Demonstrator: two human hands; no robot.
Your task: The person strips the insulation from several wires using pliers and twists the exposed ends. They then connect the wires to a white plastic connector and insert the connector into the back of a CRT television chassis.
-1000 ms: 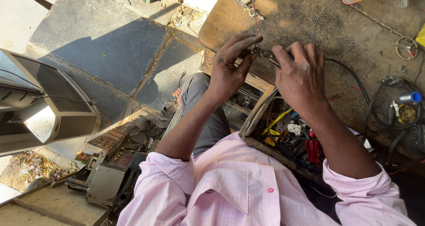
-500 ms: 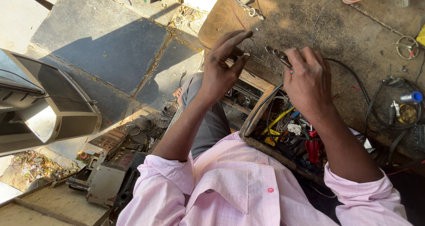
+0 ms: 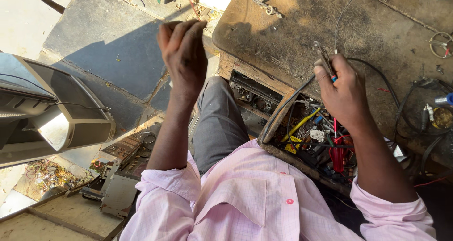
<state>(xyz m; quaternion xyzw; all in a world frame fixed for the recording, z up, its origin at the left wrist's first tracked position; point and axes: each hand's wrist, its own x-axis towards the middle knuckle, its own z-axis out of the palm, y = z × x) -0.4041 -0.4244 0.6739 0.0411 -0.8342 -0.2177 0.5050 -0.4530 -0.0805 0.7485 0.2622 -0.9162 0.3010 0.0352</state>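
pliers [image 3: 324, 57] stand up out of the right hand [image 3: 343, 94] over the tabletop [image 3: 302, 29]. the left hand [image 3: 184, 57] is up in the air, well apart, fingers curled and holding nothing. the right hand grips tight.

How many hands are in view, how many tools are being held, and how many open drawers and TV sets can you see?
Hands: 2, the left hand raised with fingers curled, the right hand
Held tools: 1, pliers in the right hand
Open drawers: 1, a drawer full of tools and wires
TV sets: 1, a grey set on the floor
Total: 5
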